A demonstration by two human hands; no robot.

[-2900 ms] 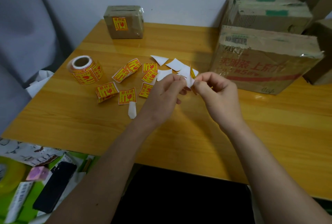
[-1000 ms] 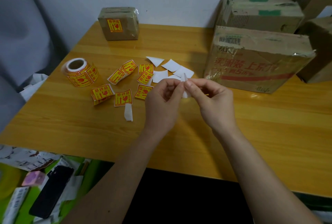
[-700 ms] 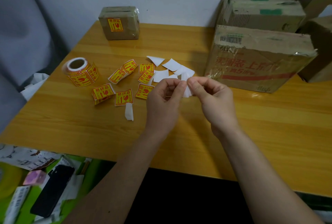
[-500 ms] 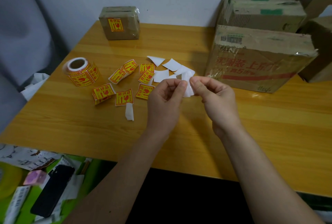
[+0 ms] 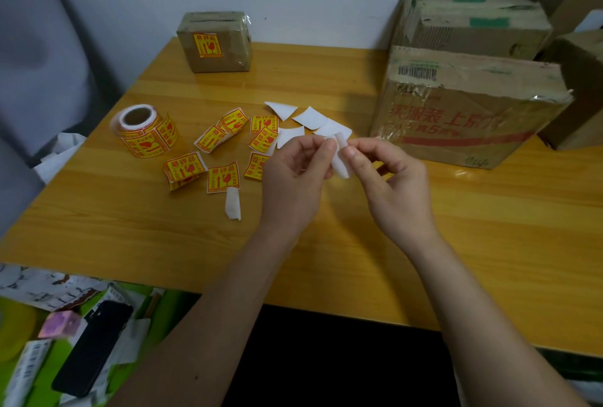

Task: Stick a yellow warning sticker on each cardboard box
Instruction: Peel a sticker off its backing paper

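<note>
Sticker roll (image 5: 143, 130) lies left of loose stickers (image 5: 223, 178); large box (image 5: 463, 112) stands right.

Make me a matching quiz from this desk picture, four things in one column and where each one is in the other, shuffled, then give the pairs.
Things:
1. sticker roll
2. small cardboard box
3. big printed box
4. white backing strip

Places:
A. right side of the table
B. pinched between the left hand and right hand
C. left side of the table, hole facing up
D. far edge by the wall, already wearing a yellow sticker

Pairs: 1-C, 2-D, 3-A, 4-B
</note>
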